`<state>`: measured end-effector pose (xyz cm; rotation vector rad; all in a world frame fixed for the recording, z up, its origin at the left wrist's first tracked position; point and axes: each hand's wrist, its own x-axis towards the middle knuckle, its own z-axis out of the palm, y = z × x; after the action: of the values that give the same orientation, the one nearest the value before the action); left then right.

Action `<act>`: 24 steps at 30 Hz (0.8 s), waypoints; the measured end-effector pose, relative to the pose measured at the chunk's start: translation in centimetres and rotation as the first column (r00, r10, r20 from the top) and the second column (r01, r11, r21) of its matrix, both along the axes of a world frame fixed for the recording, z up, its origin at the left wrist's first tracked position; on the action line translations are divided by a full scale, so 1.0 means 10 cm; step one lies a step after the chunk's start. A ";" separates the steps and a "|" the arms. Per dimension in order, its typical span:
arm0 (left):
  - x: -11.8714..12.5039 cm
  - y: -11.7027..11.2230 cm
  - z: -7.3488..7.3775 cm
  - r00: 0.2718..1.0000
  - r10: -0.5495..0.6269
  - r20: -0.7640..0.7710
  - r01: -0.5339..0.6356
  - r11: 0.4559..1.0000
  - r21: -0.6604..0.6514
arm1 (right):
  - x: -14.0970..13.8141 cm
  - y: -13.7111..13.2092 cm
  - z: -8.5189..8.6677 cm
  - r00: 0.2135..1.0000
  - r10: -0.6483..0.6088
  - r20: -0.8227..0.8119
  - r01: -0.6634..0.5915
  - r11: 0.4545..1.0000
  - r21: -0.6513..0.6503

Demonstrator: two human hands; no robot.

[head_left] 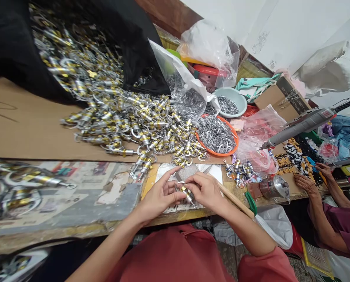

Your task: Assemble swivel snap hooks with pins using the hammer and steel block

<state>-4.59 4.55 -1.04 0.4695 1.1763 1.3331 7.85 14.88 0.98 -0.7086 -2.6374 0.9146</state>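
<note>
Between my two hands is a small silver-and-gold metal piece with a curved, hook-like arm (188,193). My left hand (160,196) pinches it from the left with thumb and fingers. From the right, the fingers of my right hand (206,191) close on the same piece and hide part of it. Just beyond my fingers a grey metal block (188,171) sits on the worktop. Under my right forearm slants a wooden handle (236,201), beside a green tool handle (250,203). A large pile of similar metal pieces (142,125) spreads in front of me.
The pile spills from a black bag (139,35). An orange basin (237,143) and a pale blue basin (242,102) hold small metal parts. At the right hang a power screwdriver (298,123) and, below it, a metal pot (276,187). A co-worker's hands (308,184) work farther right.
</note>
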 end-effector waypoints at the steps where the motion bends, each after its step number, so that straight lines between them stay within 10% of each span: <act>1: 0.00 0.00 0.00 1.000 0.002 -0.003 -0.002 1.000 0.000 | 0.04 0.02 -0.01 0.997 -0.024 -0.066 0.023 1.000 -0.017; 6: 0.00 0.01 -0.01 1.000 0.003 -0.006 -0.003 1.000 -0.008 | 0.52 0.24 -0.12 0.953 -0.265 -0.144 0.282 0.953 0.109; 11: 0.00 0.01 -0.03 0.999 0.026 -0.024 -0.026 1.000 -0.008 | 0.97 0.39 -0.29 0.923 -0.259 0.284 0.163 0.933 0.320; 15: -0.01 0.01 -0.07 0.999 0.025 -0.040 -0.025 1.000 0.000 | 1.00 0.27 -0.21 0.939 -0.301 0.167 0.256 0.934 0.248; 24: 0.00 0.01 -0.07 0.999 0.037 -0.027 -0.037 0.999 0.018 | 0.85 -0.17 0.24 0.997 0.042 -0.064 -0.013 0.915 0.404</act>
<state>-4.60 4.68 -1.70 0.4819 1.2022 1.3730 16.35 13.16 3.33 -0.5227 -2.6518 0.3656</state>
